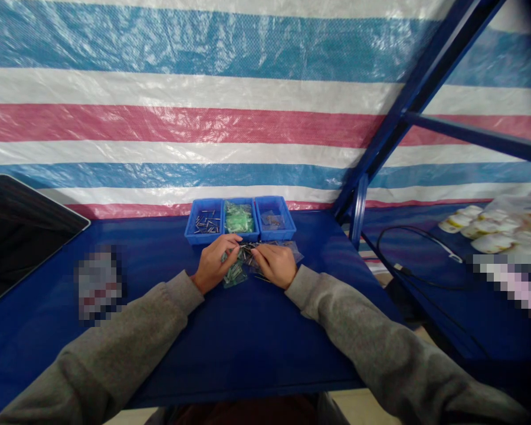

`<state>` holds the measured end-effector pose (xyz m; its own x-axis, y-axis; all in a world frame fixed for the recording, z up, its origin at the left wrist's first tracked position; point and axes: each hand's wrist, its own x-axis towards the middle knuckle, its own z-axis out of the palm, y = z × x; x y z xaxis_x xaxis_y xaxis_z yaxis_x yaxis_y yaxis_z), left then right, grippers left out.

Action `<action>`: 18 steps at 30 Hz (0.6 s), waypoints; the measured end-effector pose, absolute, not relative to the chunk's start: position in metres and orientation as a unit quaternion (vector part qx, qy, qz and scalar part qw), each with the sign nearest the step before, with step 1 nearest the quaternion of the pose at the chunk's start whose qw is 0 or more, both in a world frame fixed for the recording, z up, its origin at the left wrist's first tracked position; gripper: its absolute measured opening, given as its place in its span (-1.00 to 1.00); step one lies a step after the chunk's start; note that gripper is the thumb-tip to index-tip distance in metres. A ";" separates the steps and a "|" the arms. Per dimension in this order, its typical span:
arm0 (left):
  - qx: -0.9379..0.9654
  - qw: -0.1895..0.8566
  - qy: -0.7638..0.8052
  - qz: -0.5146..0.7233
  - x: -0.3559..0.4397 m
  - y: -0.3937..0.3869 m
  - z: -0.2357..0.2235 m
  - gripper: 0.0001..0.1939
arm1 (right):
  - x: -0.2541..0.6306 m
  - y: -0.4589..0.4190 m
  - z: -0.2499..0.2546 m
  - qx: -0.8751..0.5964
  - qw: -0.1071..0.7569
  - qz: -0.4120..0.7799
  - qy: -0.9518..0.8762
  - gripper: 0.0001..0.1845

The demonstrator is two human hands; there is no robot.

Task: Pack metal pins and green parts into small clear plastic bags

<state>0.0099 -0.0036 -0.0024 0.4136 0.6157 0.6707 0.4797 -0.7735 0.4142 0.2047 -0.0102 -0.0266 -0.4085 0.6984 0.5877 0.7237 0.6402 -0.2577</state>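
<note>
Work at a blue table [256,348], seen from the head. At the centre of the frame, 2 bare hands face each other over a small pile of slender metal pieces [246,250]. The left hand [216,261] has its thumb and forefinger extended, tips apart, beside the pile; whether they grip a piece cannot be told. The right hand [275,264] is curled, its fingers together and its thumb at the pile; its grip is likewise unclear. A green-tinted bag [234,275] lies just below the pile, near the left hand; a clear bag [297,251] shows beyond the right hand. Just above, 3 blue trays [203,238] stand side by side: metal pieces in the left, green packets [239,218] in the middle, clear packets [273,221] in the right. A dark panel [22,230] occupies the left edge; white containers [491,227], the right.
</note>
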 end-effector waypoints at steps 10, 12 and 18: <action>0.865 0.061 0.336 0.368 0.012 -0.003 -0.010 -0.88 | 0.206 -0.009 -0.028 -0.426 0.361 -0.009 -0.830 -0.66; 0.866 0.054 0.339 0.363 0.012 -0.003 -0.010 -0.86 | 0.206 -0.009 -0.028 -0.425 0.362 -0.008 -0.830 -0.66; 0.864 0.021 0.365 0.345 0.012 -0.001 -0.010 -0.80 | 0.206 -0.010 -0.027 -0.428 0.368 -0.007 -0.825 -0.65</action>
